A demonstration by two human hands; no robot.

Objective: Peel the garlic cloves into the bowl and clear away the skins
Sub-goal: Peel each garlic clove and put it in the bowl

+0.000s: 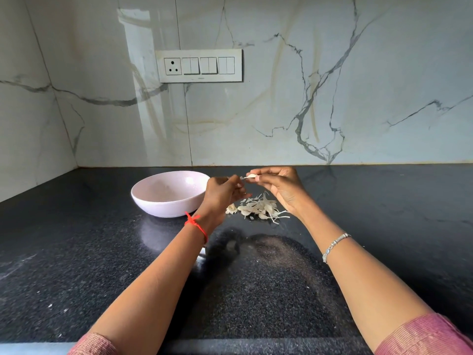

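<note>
garlic clove (pixel 252 176) in right hand (pixel 280 187)

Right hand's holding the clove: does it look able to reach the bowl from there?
Probably yes, but the left hand sits between the bowl and the right hand pinching the clove, which would have to go over.

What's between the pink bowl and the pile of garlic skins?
In the head view, the left hand and a small garlic scrap on the counter.

bowl (pixel 170 193) left, skins (pixel 261 207) right, on counter (pixel 76 252)
</note>
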